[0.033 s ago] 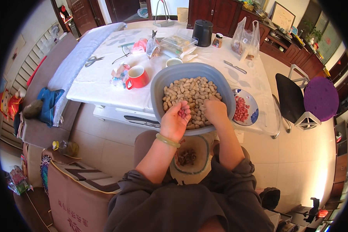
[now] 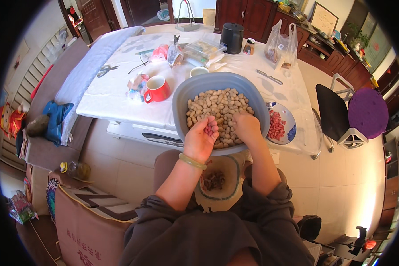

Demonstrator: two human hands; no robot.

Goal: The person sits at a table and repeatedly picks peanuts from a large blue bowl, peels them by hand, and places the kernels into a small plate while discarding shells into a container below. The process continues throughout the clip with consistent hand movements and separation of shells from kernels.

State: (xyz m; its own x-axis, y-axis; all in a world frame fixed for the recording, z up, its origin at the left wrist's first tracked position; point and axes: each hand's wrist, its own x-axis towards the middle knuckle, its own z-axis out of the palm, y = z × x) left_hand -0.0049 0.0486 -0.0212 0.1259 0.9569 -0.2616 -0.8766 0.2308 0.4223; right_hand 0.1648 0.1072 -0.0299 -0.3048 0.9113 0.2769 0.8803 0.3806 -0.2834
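A grey-blue basin full of unshelled peanuts stands at the table's near edge. Over its near left part, my left hand is cupped palm up, fingers curled round several red peanut kernels. My right hand is lowered to the peanuts at the basin's right side, back of the hand up and fingers closed; whatever the fingertips hold is hidden. Right of the basin lies a plate with a blue pattern, bearing a heap of red peanut kernels.
Between my knees stands a bin with brown scraps inside. A red mug, a white cup, a knife, scissors, a clear box and a black canister are on the table. A purple-seated stool stands right.
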